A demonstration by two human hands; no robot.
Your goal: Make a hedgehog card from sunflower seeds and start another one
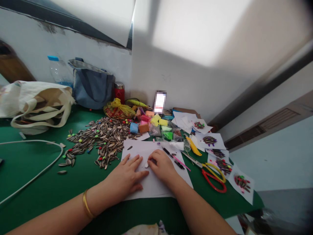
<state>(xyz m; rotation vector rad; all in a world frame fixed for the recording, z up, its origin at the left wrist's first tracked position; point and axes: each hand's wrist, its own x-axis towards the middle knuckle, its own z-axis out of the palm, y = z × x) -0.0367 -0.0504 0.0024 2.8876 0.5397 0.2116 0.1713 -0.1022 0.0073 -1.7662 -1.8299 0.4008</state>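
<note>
A white sheet of paper [137, 192] lies on the green table in front of me. My left hand [128, 174] rests flat on its left side, fingers spread, with a gold bangle on the wrist. With curled fingers, my right hand [160, 163] pinches a small white piece [146, 164], possibly modelling clay, against the sheet. One sunflower seed [129, 148] sits near the paper's top left. A black pen [179, 164] and a pink stick [182, 163] lie just right of my right hand.
Left of the paper spreads a heap of sunflower seeds [107, 133]. Colourful clay packets [144, 128] stand behind it. Scissors [214, 178], a yellow cutter [194, 146] and seed-decorated paper cards [242, 184] lie right. A blue bag [93, 86], cloth bag [41, 98] and white cable [49, 166] are left.
</note>
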